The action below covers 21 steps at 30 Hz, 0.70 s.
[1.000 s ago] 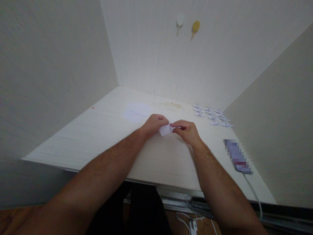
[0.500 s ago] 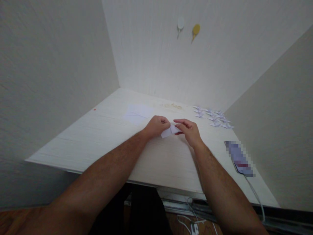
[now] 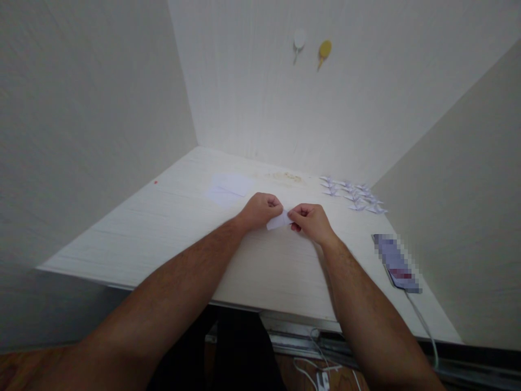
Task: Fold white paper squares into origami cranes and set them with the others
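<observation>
Between my hands, just above the white table point(image 3: 260, 271), is a small piece of folded white paper point(image 3: 277, 221). My left hand point(image 3: 262, 209) pinches its left upper edge between thumb and curled fingers. On the other side, my right hand point(image 3: 311, 220) grips the right end, thumb on top and fingers bent beneath. Part of the paper is hidden by the fingers. Some flat white paper sheets point(image 3: 230, 187) lie beyond my left hand. Several folded paper cranes point(image 3: 354, 194) stand grouped at the back right.
A phone point(image 3: 396, 263) with a blurred screen lies at the right, a cable point(image 3: 423, 320) running from it over the table edge. Walls enclose the table left, back and right. Two hooks, white point(image 3: 299, 39) and yellow point(image 3: 325, 49), are on the back wall.
My right hand's fingers, which were spread around the paper's right end, have closed into a pinch on it. The left hand keeps nearly the same place and grip.
</observation>
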Available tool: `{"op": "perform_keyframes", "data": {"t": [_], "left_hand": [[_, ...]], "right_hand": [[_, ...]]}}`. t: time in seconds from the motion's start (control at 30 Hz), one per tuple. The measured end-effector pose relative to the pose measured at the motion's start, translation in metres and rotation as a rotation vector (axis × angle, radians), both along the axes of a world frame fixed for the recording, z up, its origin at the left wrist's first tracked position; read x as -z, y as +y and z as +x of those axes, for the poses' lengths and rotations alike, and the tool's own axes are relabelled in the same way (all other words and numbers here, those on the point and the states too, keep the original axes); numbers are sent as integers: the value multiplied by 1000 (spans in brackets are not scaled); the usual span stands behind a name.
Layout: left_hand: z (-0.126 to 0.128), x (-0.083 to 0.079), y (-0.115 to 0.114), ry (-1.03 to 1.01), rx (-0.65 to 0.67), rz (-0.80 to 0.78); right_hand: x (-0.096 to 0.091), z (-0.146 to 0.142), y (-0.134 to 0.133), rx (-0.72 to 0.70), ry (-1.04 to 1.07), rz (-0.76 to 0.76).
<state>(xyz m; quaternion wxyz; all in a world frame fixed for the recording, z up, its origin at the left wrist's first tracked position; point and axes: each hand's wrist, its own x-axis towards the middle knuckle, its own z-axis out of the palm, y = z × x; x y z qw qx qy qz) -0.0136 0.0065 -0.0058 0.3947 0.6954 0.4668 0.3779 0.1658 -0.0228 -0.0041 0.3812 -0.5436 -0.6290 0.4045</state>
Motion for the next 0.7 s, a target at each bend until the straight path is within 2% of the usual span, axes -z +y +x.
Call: {"op": "perform_keyframes", "data": {"t": [0.43,0.7], "left_hand": [[-2,-1,0,-11,13,27],[-8,-4,4,-57,-40,28]], "right_hand": [[-4,-2,-1,-19,-1,16],[-5,10,2,-4,58,17]]}}
